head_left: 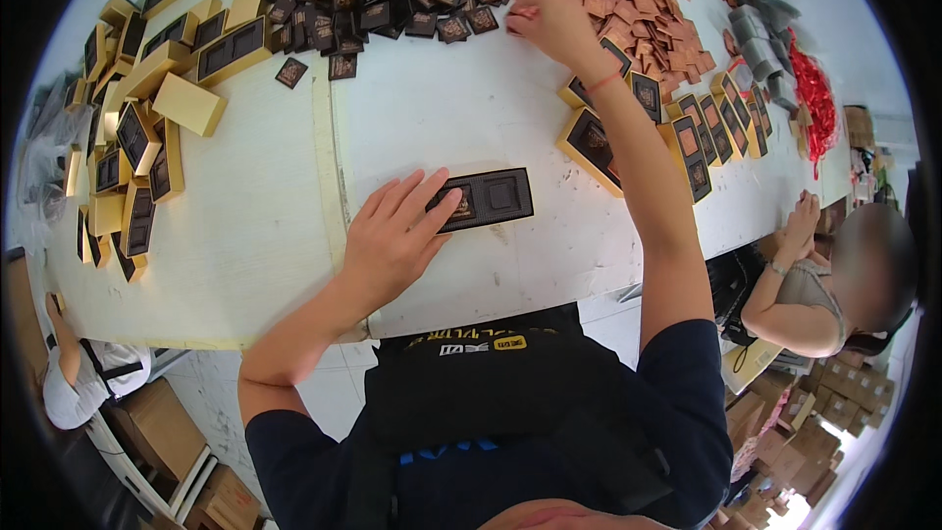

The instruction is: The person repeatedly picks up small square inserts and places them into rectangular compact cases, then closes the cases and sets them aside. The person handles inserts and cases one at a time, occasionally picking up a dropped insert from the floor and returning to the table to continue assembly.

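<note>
A long black box insert with square recesses lies on the table in front of me. A dark printed square sits in its left part, partly under my fingers; the right recess holds none. My left hand spans the box's left end, fingers over the top and thumb along the near edge. Stretched far forward, my right hand has its fingers pinched where the pile of dark squares meets the pile of copper-coloured squares. Whatever is between those fingertips is too small to make out.
Gold boxes with black inserts are heaped at the left. More filled gold boxes stand below my right forearm's far side. Grey bundles and red ribbon lie far right. Other people sit at right and left.
</note>
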Action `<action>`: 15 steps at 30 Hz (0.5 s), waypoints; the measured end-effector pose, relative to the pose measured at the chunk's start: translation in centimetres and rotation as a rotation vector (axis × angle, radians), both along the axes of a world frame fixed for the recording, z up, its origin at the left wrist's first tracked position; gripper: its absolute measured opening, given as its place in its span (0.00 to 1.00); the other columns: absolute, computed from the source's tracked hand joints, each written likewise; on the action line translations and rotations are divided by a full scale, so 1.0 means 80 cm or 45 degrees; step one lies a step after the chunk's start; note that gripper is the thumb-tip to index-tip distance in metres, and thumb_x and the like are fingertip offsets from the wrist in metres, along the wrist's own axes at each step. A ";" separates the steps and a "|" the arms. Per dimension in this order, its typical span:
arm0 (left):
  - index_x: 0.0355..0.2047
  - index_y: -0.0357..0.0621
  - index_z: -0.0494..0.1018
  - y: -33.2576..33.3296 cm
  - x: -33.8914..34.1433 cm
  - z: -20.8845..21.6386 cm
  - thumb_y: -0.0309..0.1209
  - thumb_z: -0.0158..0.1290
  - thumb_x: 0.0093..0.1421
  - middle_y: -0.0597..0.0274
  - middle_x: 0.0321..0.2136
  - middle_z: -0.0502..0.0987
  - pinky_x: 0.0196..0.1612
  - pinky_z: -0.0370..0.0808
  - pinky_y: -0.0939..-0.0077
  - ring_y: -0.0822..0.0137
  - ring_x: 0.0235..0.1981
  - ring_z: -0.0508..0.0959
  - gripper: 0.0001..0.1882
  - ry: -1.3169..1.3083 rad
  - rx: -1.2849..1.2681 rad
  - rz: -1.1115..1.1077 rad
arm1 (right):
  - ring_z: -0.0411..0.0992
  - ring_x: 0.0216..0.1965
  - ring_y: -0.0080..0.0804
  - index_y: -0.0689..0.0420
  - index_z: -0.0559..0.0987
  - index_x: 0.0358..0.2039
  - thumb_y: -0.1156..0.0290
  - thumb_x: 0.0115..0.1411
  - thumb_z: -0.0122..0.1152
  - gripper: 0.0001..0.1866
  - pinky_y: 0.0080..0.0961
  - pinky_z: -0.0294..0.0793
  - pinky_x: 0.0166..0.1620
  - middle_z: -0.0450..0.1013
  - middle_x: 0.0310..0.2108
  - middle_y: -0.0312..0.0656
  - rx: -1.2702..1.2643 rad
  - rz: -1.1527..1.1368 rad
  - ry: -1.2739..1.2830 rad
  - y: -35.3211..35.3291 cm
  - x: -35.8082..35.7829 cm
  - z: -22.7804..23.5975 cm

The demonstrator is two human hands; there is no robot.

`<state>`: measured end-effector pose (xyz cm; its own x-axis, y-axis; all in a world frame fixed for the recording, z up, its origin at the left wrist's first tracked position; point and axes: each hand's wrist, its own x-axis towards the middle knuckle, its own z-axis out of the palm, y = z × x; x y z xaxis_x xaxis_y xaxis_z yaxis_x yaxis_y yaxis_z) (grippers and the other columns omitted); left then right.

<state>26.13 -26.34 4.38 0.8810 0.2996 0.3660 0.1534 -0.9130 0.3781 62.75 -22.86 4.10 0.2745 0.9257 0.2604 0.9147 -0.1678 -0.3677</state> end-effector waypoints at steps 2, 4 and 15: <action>0.55 0.49 0.75 -0.002 -0.003 -0.003 0.30 0.67 0.48 0.59 0.59 0.73 0.55 0.73 0.59 0.54 0.56 0.74 0.31 -0.010 -0.016 0.009 | 0.78 0.39 0.45 0.53 0.83 0.41 0.62 0.54 0.66 0.15 0.39 0.78 0.41 0.79 0.34 0.46 -0.062 -0.035 0.164 -0.019 0.002 0.000; 0.55 0.49 0.74 -0.001 -0.002 -0.004 0.29 0.67 0.47 0.59 0.59 0.73 0.53 0.74 0.61 0.55 0.56 0.75 0.32 -0.027 -0.032 -0.005 | 0.78 0.39 0.44 0.55 0.82 0.42 0.60 0.55 0.67 0.17 0.37 0.77 0.42 0.79 0.34 0.44 -0.031 0.028 0.116 -0.038 0.020 -0.013; 0.55 0.49 0.74 0.003 -0.001 -0.001 0.26 0.68 0.45 0.59 0.59 0.73 0.52 0.75 0.63 0.56 0.54 0.76 0.34 -0.024 -0.098 -0.024 | 0.74 0.26 0.20 0.61 0.76 0.26 0.65 0.55 0.73 0.15 0.22 0.73 0.30 0.77 0.22 0.37 -0.490 -0.008 0.332 -0.021 0.044 0.018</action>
<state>26.02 -26.10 4.29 0.8801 0.3107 0.3591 0.1285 -0.8839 0.4498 66.27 -24.52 5.56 0.2909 0.9396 -0.1805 0.7983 -0.3424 -0.4954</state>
